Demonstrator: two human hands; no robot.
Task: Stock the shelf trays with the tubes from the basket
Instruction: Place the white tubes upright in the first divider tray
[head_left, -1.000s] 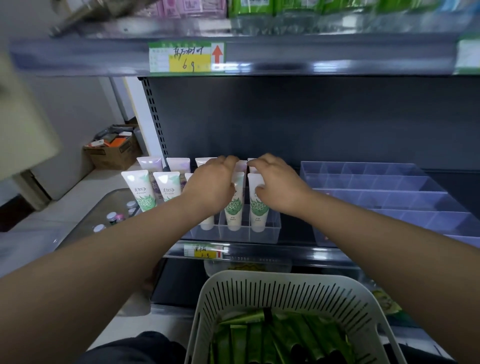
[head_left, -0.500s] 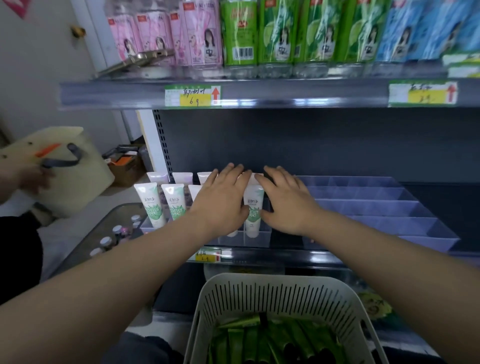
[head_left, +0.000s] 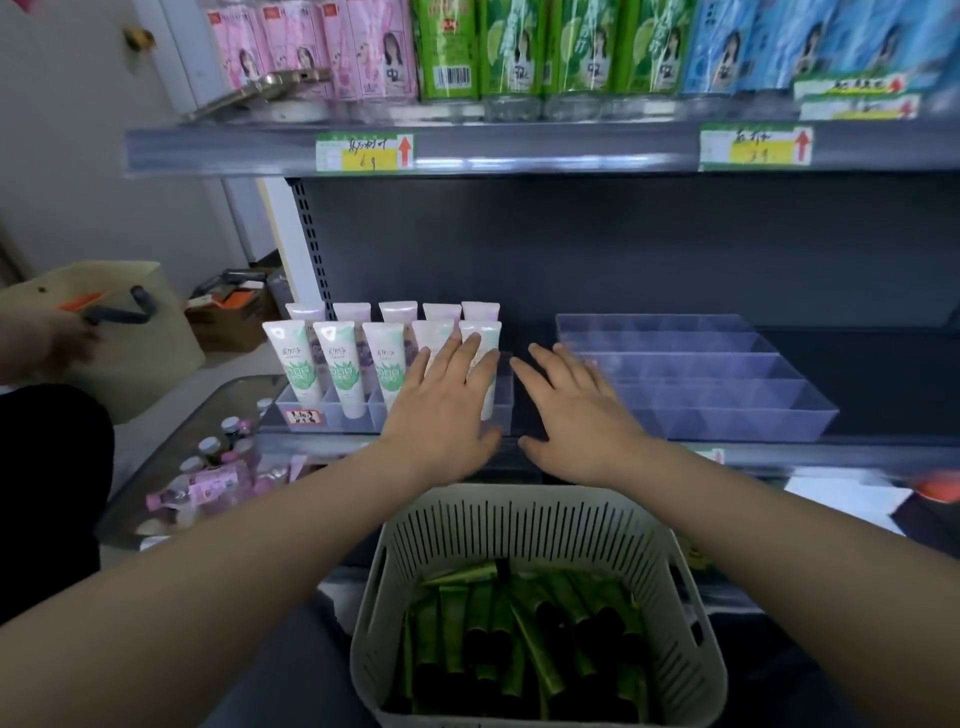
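A clear divided tray on the middle shelf holds two rows of white tubes with green labels, standing cap down. My left hand is spread flat in front of the tray's right end, fingers straight, covering the lower part of the rightmost tubes. Beside it my right hand hovers with straight fingers over the dark gap between trays, holding nothing. A second clear tray with long empty lanes sits to the right. A pale slotted basket below my arms holds several green tubes with dark caps.
The upper shelf carries pink, green and blue packs and two price tags. At the left, another person's hand holds a beige basket. Small bottles lie on a lower grey surface at left. A cardboard box stands behind.
Both hands have drawn back from the tube tops toward me and opened flat. The camera has tilted up, showing the upper shelf. The person at left has come into view with the beige basket.
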